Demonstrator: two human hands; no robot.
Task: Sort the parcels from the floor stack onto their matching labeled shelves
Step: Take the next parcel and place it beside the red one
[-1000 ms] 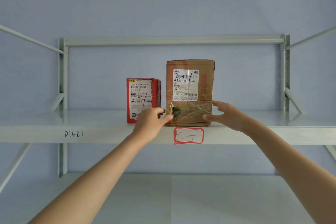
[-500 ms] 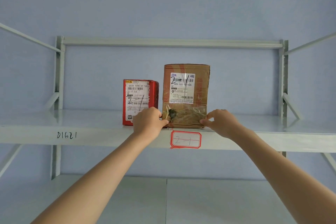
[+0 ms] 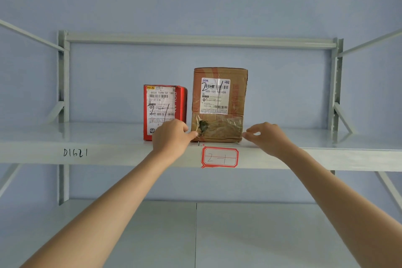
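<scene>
Brown cardboard parcel (image 3: pixel 219 104) stands upright on the grey metal shelf (image 3: pixel 97 137), directly above the red-bordered shelf label (image 3: pixel 219 157) marked 2-1; its white shipping label carries a handwritten 2-1. Just beside it, at its 9 o'clock, stands a shorter red parcel (image 3: pixel 165 111), also marked 2-1. The left hand (image 3: pixel 171 137) has curled fingers, its thumb tip touching the brown parcel's lower left corner. The right hand (image 3: pixel 266 137) sits at the parcel's 4 o'clock, fingers loosely curled, tips just beside the lower right corner; contact cannot be told. Handwritten "D1621" (image 3: pixel 75 153) marks the shelf's front edge
</scene>
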